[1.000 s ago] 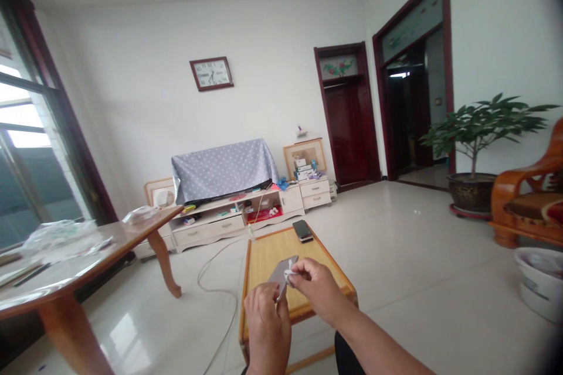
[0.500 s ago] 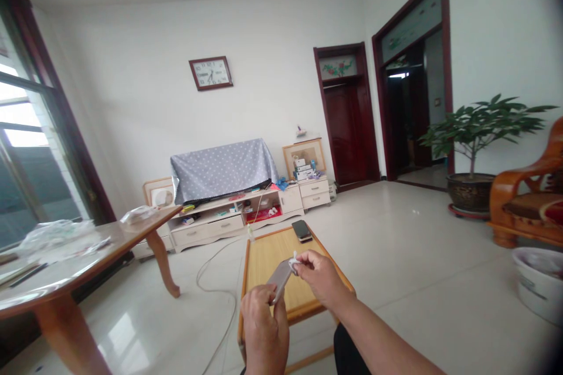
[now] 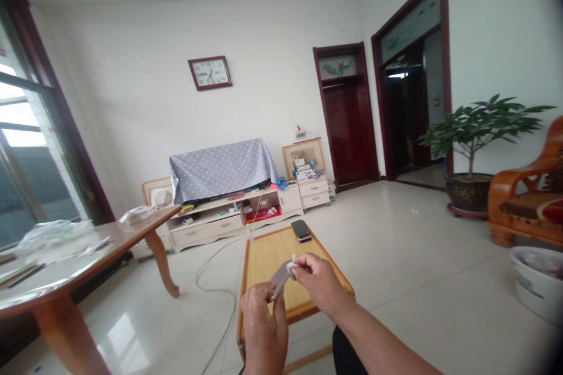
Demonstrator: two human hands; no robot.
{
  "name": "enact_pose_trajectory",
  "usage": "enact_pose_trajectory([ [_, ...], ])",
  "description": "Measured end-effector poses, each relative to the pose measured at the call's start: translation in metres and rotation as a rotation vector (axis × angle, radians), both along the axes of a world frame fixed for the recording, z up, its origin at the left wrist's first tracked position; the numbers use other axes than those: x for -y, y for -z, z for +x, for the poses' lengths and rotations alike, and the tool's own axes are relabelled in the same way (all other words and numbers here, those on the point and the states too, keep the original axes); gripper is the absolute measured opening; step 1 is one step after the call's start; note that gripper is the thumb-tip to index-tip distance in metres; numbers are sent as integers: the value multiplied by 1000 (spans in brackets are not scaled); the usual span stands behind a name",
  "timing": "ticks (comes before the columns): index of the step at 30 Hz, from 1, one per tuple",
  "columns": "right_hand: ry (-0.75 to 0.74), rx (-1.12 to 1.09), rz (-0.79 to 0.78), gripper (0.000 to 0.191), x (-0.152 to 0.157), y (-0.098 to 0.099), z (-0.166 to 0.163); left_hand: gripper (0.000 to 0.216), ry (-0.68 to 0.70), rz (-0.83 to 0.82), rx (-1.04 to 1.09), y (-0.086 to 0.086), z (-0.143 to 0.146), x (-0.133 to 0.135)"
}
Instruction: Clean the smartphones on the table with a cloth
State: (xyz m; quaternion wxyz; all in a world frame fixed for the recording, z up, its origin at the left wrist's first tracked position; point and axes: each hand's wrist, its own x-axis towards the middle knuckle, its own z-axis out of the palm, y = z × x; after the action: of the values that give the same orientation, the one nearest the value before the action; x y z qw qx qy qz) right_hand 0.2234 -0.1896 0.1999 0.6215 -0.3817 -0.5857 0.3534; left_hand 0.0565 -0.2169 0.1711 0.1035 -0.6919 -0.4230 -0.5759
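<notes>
My left hand (image 3: pixel 265 316) is closed on the near end of a thin, greyish phone case (image 3: pixel 280 279), held tilted above the small wooden table (image 3: pixel 259 252). At its far end, my right hand (image 3: pixel 319 278) pinches a small crumpled white tissue (image 3: pixel 292 266) against the case. The fingers partly hide both the case and the tissue. Beyond my hands, a dark phone (image 3: pixel 301 231) lies near the table's far right corner. A small clear bottle (image 3: pixel 250 232) stands at the far left corner.
A larger table (image 3: pixel 127 240) with plastic bags stands on the left. A cable (image 3: pixel 200 281) runs across the floor. A white TV cabinet (image 3: pixel 224 225) is along the wall. On the right are a white bucket (image 3: pixel 534 293), a wooden armchair (image 3: pixel 505 211) and a potted plant (image 3: pixel 470 190).
My right hand and the tissue have shifted slightly left and down along the case, whose tilt has changed a little. My left hand keeps its grip.
</notes>
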Motion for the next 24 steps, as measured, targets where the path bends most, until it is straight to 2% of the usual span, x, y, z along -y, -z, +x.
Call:
enact_pose_trajectory([
  [3,-9,62,82,15,10,-1,-7,8,17,-22,4,-2,1,2],
  [10,105,-47,-58,21,-20,1,16,10,14,-5,10,-8,2,6],
  [17,-19,134,120,8,22,-5,-15,6,15,-55,-7,-2,1,1],
  [24,20,160,73,6,19,-12,-8,8,5,-46,-2,-8,1,7],
])
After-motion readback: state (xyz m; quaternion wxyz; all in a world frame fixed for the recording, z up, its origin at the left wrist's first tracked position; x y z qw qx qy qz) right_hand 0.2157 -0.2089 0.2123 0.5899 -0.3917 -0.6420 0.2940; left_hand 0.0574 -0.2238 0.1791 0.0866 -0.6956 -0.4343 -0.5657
